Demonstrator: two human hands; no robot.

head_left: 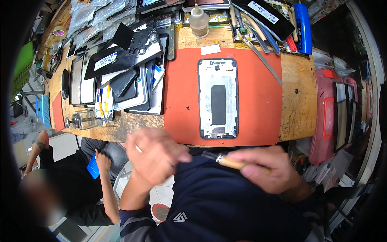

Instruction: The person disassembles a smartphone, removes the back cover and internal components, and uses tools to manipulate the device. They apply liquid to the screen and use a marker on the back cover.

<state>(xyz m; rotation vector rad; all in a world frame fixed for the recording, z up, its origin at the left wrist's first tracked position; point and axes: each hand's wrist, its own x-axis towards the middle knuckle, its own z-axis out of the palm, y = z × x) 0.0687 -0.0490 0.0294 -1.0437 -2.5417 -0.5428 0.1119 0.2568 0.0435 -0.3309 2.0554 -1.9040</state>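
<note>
My right hand (268, 167) is closed round a wooden-handled tool (233, 162) with a metal collar. The tool's dark tip points left, over my lap in front of the bench; whether it is bristles or a blade is unclear. My left hand (155, 155), a ring on one finger, hovers left of that tip and is smeared by motion. Its fingers look bent, but what they hold, if anything, is hidden. Beyond both hands, a silver-white phone frame (204, 101) with a black rim and a dark central rectangle lies flat on an orange mat (258, 97). Neither hand touches it.
Phones and phone parts (133, 76) are piled left of the mat, beside a glass jar (85, 119). Behind stand a dropper bottle (198, 22) and several hand tools (258, 30). A seated person (80, 193) holds something blue at left. A red case (324, 113) stands right.
</note>
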